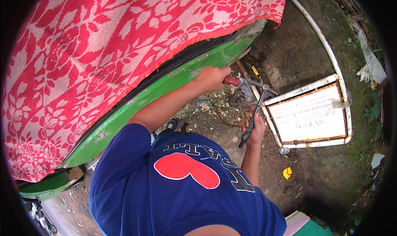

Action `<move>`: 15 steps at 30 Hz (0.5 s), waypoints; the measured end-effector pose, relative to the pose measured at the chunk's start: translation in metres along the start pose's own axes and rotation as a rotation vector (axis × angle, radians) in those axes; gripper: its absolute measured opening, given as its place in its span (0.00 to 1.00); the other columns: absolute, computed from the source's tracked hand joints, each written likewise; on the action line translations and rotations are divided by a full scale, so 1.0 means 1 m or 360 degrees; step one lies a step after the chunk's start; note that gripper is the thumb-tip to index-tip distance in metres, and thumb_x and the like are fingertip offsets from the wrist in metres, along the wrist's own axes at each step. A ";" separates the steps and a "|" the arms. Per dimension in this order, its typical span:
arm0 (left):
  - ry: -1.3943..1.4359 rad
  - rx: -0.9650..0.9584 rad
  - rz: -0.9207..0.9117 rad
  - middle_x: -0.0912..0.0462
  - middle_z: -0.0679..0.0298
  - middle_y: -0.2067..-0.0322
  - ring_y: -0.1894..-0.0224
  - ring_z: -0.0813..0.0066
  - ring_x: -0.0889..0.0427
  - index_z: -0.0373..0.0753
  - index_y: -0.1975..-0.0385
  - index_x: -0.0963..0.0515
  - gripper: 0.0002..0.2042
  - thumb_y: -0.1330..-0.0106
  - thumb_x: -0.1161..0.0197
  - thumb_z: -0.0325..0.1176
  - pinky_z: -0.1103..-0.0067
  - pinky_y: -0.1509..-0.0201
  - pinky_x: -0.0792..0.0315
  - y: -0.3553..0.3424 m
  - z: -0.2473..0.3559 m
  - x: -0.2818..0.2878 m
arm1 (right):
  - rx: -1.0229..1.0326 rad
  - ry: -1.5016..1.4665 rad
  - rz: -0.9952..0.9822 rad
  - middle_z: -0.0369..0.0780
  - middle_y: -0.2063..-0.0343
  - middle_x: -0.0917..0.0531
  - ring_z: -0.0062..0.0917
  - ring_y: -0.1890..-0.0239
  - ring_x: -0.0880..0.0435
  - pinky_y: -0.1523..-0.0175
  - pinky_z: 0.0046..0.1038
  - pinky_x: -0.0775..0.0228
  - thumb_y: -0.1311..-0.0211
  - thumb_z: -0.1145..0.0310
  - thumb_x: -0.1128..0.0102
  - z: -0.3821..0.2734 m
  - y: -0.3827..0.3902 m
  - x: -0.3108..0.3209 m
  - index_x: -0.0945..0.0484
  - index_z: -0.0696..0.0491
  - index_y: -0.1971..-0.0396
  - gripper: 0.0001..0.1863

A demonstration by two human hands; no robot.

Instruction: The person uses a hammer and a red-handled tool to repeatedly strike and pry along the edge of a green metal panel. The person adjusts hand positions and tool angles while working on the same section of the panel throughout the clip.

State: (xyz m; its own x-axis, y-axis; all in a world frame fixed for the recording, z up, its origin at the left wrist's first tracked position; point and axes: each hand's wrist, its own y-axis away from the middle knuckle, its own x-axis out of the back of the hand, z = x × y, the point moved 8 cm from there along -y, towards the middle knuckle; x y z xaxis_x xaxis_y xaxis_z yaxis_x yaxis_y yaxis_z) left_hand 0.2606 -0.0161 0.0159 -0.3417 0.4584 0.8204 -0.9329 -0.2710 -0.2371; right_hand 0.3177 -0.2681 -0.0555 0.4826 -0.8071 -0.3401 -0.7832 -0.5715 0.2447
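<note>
Outdoors, bare dirt ground [215, 124] with litter and pebbles, mossy concrete slab [297, 50] beyond. A green vehicle body panel [165, 85] curves across the left, draped with a red floral cloth [103, 50]. A white-framed signboard [310, 114] lies flat on the ground at right, rusty edges.

Left hand [213, 79]: fingers wrapped tight around a red-handled tool [231, 81], looks like a chisel or screwdriver; its tip is hidden by debris near the lower edge of the green panel. Handle sticks out to the right of the fist.

Right hand [255, 130]: fingers closed around the dark grip of a hammer [257, 107], head up, raised just beside the sign's left corner. Hammer head sits near the red handle, not touching it.

Person wears a blue t-shirt [178, 186] with a red heart print, leaning in over the work.

My read: strike setup, hammer onto the tool's butt end. To do it well:
- keep the tool shaft in line with the hammer swing, no glancing hits
- left fist low on the handle, clear of the strike face
- short controlled taps; the tip can't be seen, so a slip could scar the panel
- loose rubble underfoot, keep a steady stance
</note>
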 end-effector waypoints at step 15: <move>0.0033 -0.0026 0.0100 0.20 0.55 0.78 0.71 0.49 0.19 0.43 0.69 0.29 0.13 0.49 0.32 0.37 0.58 0.69 0.28 0.017 -0.013 -0.009 | -0.0041 -0.0026 -0.0129 0.37 0.84 0.27 0.20 0.87 0.29 0.82 0.21 0.36 0.26 0.59 0.52 0.007 0.009 -0.009 0.29 0.58 0.43 0.21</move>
State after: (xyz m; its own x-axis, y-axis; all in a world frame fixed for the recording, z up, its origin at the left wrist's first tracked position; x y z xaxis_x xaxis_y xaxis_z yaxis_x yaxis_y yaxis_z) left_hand 0.2460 -0.0140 -0.0026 -0.4020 0.4586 0.7925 -0.9111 -0.2861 -0.2966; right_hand 0.3039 -0.2646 -0.0564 0.5374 -0.7555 -0.3748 -0.7315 -0.6387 0.2387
